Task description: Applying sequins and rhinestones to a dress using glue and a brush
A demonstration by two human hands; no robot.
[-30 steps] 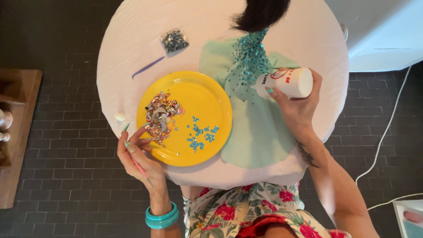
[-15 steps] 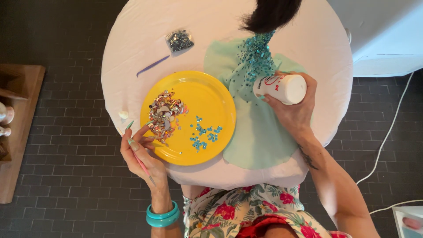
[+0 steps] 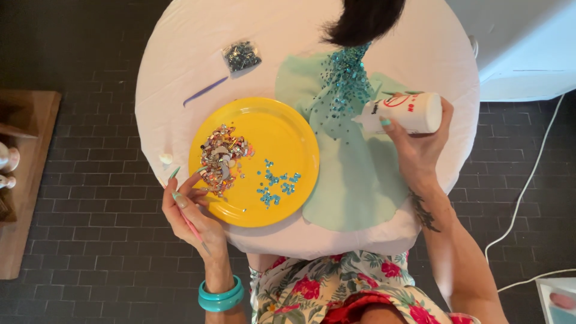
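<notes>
The right hand has its fingers wrapped around a white glue bottle tilted over sequinned mint fabric, while the left hand pinches a pink stick beside the yellow plate.

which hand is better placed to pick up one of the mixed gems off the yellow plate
Left, probably. The left hand holds a thin pink stick with its fingertips at the gem pile on the yellow plate; the right hand grips a white bottle over the green fabric.

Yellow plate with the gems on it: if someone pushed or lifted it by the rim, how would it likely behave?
The yellow plate looks thin and light, so it would probably slide easily on the tablecloth. It overhangs the table edge near the left hand, so a push there might tip it. The loose gems would likely scatter if it tilted.
</notes>
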